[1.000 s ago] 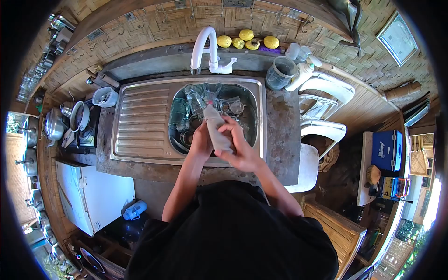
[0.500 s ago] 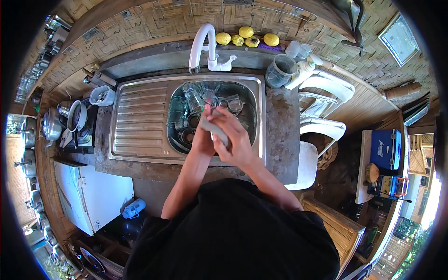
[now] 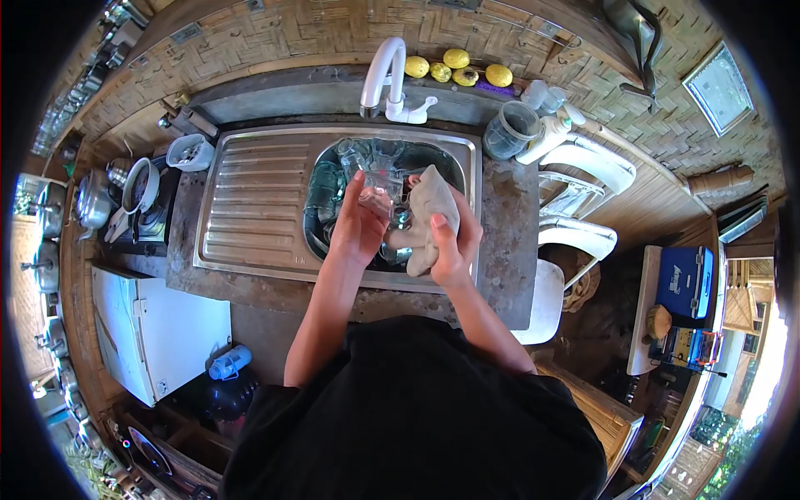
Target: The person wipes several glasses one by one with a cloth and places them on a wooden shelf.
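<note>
My left hand (image 3: 360,228) is over the sink basin, its fingers wrapped round a clear glass (image 3: 377,201) that faces up and away from me. To its right, my right hand (image 3: 457,243) grips a pale grey cloth (image 3: 433,207), which hangs in folds below the fingers. Under both hands, the steel sink (image 3: 470,167) holds several glasses, among them a clear one (image 3: 353,156) at the back and greenish ones (image 3: 322,191) at the left. My hands and the cloth hide part of the basin.
Behind the basin stands a white faucet (image 3: 385,75). The ribbed drainboard (image 3: 258,200) lies left. At the back right are yellow fruits (image 3: 456,58), a clear container (image 3: 510,129) and a white bottle (image 3: 546,137). White chairs (image 3: 583,237) stand right of the counter (image 3: 508,225).
My hands have moved apart. The right one has gone right with the cloth, which now hangs more open, and the glass in my left hand has come into view. The camera view has shifted slightly.
</note>
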`<state>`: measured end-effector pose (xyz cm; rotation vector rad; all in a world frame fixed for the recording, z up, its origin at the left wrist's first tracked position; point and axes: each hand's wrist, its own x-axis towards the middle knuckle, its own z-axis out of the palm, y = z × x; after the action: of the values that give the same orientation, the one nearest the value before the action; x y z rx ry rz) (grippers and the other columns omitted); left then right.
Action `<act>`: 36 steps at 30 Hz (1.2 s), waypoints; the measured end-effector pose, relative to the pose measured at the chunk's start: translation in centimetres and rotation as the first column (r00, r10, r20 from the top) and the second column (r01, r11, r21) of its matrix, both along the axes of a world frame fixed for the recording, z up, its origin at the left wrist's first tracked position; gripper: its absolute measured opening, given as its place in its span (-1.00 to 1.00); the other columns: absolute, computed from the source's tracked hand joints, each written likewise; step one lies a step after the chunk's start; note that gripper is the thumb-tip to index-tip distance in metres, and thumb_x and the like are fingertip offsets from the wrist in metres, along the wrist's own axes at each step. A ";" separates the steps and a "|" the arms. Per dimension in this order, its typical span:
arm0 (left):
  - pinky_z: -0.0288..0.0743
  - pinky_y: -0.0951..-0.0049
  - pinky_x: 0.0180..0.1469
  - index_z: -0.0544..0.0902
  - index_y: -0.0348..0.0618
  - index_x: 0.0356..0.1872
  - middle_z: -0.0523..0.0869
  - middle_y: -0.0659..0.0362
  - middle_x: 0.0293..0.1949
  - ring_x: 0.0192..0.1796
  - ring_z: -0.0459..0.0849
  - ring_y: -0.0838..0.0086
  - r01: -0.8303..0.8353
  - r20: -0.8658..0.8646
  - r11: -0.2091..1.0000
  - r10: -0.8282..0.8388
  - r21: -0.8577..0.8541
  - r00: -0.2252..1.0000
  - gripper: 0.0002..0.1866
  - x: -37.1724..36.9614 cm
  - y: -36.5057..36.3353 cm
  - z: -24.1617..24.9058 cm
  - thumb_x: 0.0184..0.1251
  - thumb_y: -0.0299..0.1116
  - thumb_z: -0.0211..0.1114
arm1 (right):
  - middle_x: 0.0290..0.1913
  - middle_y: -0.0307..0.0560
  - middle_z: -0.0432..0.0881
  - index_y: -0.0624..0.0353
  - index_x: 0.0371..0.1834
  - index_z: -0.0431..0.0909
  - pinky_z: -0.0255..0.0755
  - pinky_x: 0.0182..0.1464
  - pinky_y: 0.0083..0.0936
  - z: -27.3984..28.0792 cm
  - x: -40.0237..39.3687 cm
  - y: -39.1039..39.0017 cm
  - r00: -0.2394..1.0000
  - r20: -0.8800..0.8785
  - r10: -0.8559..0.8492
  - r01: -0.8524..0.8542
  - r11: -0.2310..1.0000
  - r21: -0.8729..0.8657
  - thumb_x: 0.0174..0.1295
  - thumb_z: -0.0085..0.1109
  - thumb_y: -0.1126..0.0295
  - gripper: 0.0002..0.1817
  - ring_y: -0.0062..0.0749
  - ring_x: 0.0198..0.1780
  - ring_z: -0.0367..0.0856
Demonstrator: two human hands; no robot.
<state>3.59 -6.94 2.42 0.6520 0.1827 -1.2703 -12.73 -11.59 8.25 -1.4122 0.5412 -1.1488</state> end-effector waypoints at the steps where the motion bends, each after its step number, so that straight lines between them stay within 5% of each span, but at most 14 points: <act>1: 0.64 0.50 -0.15 0.58 -0.03 -0.26 0.69 0.26 -0.38 -0.27 0.70 0.45 -0.015 0.007 0.999 0.015 -0.046 1.000 -0.66 0.1 0.3 -0.2 0.43 0.02 0.39 | 0.02 0.09 0.71 0.47 0.23 0.53 0.47 0.10 -0.44 -0.4 0.2 0.0 1.000 -0.003 0.006 -0.006 1.000 0.000 0.41 0.15 0.06 -0.39 -0.33 0.02 0.65; 3: 0.65 0.46 -0.13 0.59 -0.04 -0.25 0.68 0.25 -0.38 -0.27 0.70 0.44 -0.053 0.019 0.990 0.056 -0.133 0.998 -0.66 0.4 1.1 -0.3 0.43 0.00 0.39 | 0.10 0.12 0.70 0.47 0.30 0.49 0.46 0.18 -0.40 0.0 0.7 0.4 0.999 0.037 0.025 -0.027 0.997 0.072 0.43 0.12 0.09 -0.38 -0.28 0.10 0.65; 4: 0.65 0.41 -0.11 0.58 -0.05 -0.21 0.67 0.26 -0.37 -0.26 0.69 0.44 -0.091 0.019 0.996 0.092 -0.017 0.996 -0.68 0.3 1.6 0.5 0.43 -0.03 0.39 | 0.14 0.14 0.69 0.48 0.33 0.46 0.46 0.21 -0.38 0.8 0.9 0.7 0.995 0.098 0.018 -0.028 0.994 0.110 0.43 0.13 0.10 -0.37 -0.26 0.13 0.64; 7: 0.64 0.38 -0.10 0.59 -0.03 -0.15 0.65 0.26 -0.31 -0.23 0.67 0.49 0.001 0.106 0.991 0.013 -0.131 0.994 -0.69 1.5 4.1 0.3 0.45 -0.03 0.37 | 0.25 0.18 0.64 0.49 0.40 0.40 0.44 0.29 -0.34 1.7 1.7 0.7 0.991 0.134 0.000 -0.017 0.991 0.129 0.44 0.13 0.17 -0.36 -0.21 0.22 0.62; 11: 0.63 0.38 -0.03 0.57 -0.01 -0.04 0.64 0.29 -0.23 -0.18 0.65 0.53 -0.077 0.127 0.996 0.082 -0.037 0.989 -0.47 1.4 5.7 0.0 0.42 0.27 0.29 | 0.11 0.04 0.66 0.40 0.33 0.47 0.46 0.17 -0.39 0.3 4.7 1.4 0.995 -0.045 0.086 -0.081 0.992 0.097 0.43 0.16 0.29 -0.50 -0.35 0.11 0.61; 13: 0.58 0.22 0.23 0.55 -0.03 0.18 0.71 0.21 -0.02 0.05 0.71 0.36 0.016 0.189 0.997 -0.002 -0.069 0.982 -0.31 1.3 6.3 0.2 0.48 0.41 0.04 | 0.12 0.13 0.66 0.41 0.27 0.50 0.46 0.23 -0.33 -1.0 7.2 3.5 0.973 -0.121 0.195 -0.197 0.980 -0.003 0.38 0.20 0.36 -0.54 -0.20 0.15 0.64; 15: 0.56 0.17 0.26 0.53 -0.06 0.26 0.71 0.16 0.10 0.14 0.70 0.29 -0.079 0.008 0.996 0.079 -0.048 0.997 -0.35 1.8 7.7 -0.3 0.60 0.30 -0.08 | 0.15 0.23 0.65 0.43 0.20 0.54 0.45 0.30 -0.21 -0.5 9.3 4.7 0.957 -0.249 0.147 -0.235 0.897 -0.374 0.31 0.24 0.41 -0.57 0.06 0.22 0.62; 16: 0.58 0.18 0.24 0.53 -0.06 0.26 0.71 0.15 0.11 0.14 0.71 0.30 -0.082 -0.026 0.993 0.080 -0.079 0.996 -0.47 2.5 8.8 -0.6 0.67 0.14 -0.08 | 0.18 0.28 0.63 0.44 0.17 0.56 0.41 0.36 -0.11 -0.7 9.9 5.4 0.954 -0.253 0.160 -0.246 0.901 -0.358 0.28 0.24 0.43 -0.58 0.23 0.28 0.55; 20: 0.60 0.17 0.21 0.55 -0.06 0.25 0.72 0.17 0.08 0.11 0.72 0.32 -0.024 0.127 0.999 0.029 -0.047 0.992 -0.51 4.2 11.0 -0.5 0.68 0.08 -0.06 | 0.16 0.31 0.63 0.45 0.16 0.56 0.43 0.33 -0.13 -1.9 11.1 6.2 0.930 -0.330 0.165 -0.281 0.896 -0.344 0.31 0.22 0.42 -0.59 0.23 0.26 0.57; 23: 0.61 0.17 0.21 0.56 -0.06 0.24 0.73 0.18 0.07 0.12 0.72 0.34 0.054 0.082 0.983 -0.040 -0.177 0.996 -0.52 6.2 11.7 -2.1 0.67 0.07 -0.04 | 0.12 0.24 0.66 0.43 0.23 0.53 0.50 0.20 -0.27 -1.9 12.0 6.5 0.914 -0.373 0.163 -0.273 0.924 -0.267 0.34 0.15 0.46 -0.58 -0.02 0.13 0.68; 24: 0.60 0.17 0.21 0.57 -0.06 0.23 0.73 0.18 0.06 0.12 0.72 0.34 0.059 0.051 0.977 -0.049 -0.206 0.997 -0.52 6.6 11.7 -1.8 0.67 0.08 -0.04 | 0.14 0.35 0.63 0.44 0.17 0.56 0.47 0.27 -0.13 -1.1 12.3 7.1 0.913 -0.342 0.221 -0.280 0.951 -0.132 0.33 0.18 0.41 -0.60 0.25 0.18 0.62; 28: 0.61 0.16 0.21 0.59 -0.07 0.20 0.75 0.17 0.04 0.11 0.73 0.33 0.059 -0.080 0.950 -0.088 -0.306 0.993 -0.51 7.5 12.4 1.5 0.65 0.09 -0.03 | 0.15 0.31 0.63 0.43 0.16 0.57 0.44 0.30 -0.12 -0.1 14.3 8.4 0.943 -0.293 0.160 -0.230 0.948 -0.222 0.35 0.17 0.40 -0.61 0.24 0.23 0.59; 31: 0.61 0.17 0.21 0.61 -0.07 0.18 0.75 0.16 0.04 0.11 0.72 0.32 0.012 -0.179 0.990 -0.037 -0.139 0.983 -0.53 8.4 12.7 4.1 0.63 0.06 0.00 | 0.15 0.28 0.64 0.43 0.15 0.58 0.41 0.35 -0.11 0.5 15.3 8.7 0.950 -0.294 0.107 -0.202 0.927 -0.315 0.35 0.16 0.41 -0.62 0.23 0.28 0.55; 36: 0.61 0.18 0.22 0.61 -0.09 0.20 0.74 0.14 0.06 0.13 0.72 0.30 0.050 -0.047 0.971 -0.063 -0.234 0.997 -0.59 10.7 13.5 1.4 0.63 -0.06 0.01 | 0.15 0.25 0.65 0.44 0.11 0.61 0.39 0.40 -0.10 2.4 15.5 9.6 0.942 -0.334 -0.014 -0.206 0.764 -0.612 0.29 0.15 0.49 -0.65 0.22 0.30 0.54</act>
<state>14.34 6.60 3.78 0.4238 0.0581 -1.3411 2.79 -1.99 10.62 -2.2293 0.2885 -1.0662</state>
